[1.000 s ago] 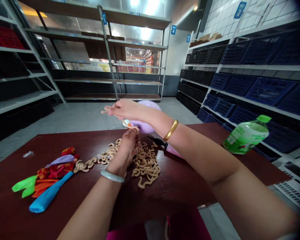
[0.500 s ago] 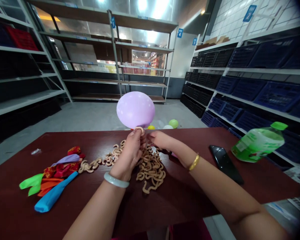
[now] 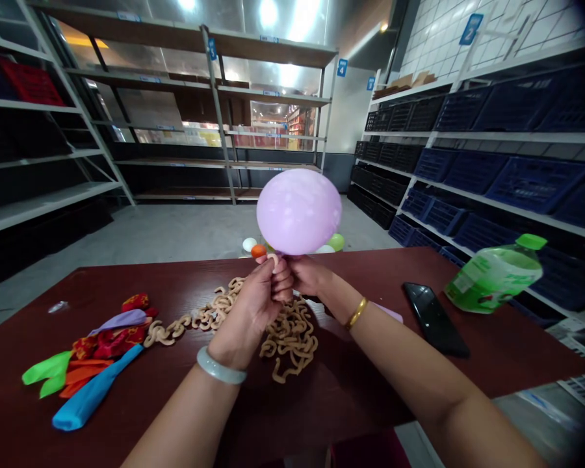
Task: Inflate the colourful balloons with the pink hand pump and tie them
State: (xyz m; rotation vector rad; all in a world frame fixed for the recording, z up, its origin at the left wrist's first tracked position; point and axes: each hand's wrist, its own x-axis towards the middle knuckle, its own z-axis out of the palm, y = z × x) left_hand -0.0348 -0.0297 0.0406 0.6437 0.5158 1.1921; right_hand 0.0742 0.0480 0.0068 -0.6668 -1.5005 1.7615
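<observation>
An inflated light-purple balloon (image 3: 299, 212) stands above my two hands, its neck low between them. My left hand (image 3: 272, 284) is closed at the neck, and a tan curled piece (image 3: 273, 259) sticks up by its thumb. Touching it from the right, my right hand (image 3: 306, 275) is closed at the balloon's base; its fingertips are hidden. Below and around the hands lies a pile of tan curled pieces (image 3: 292, 341), trailing left across the table. Flat balloons lie at the left: a blue balloon (image 3: 95, 393), a green balloon (image 3: 49, 372), and orange, red and purple ones.
The dark red table (image 3: 175, 416) carries a black phone (image 3: 435, 318) and a green-capped bottle (image 3: 494, 276) at right. A lilac strip (image 3: 389, 313) shows beyond my right forearm. Past the far edge are an orange balloon (image 3: 258, 251) and others. Shelves with blue crates (image 3: 536, 182) stand around.
The balloon has shifted right and tipped toward my right hand. My right hand, earlier a little apart, has come in against my left hand. The view has turned slightly.
</observation>
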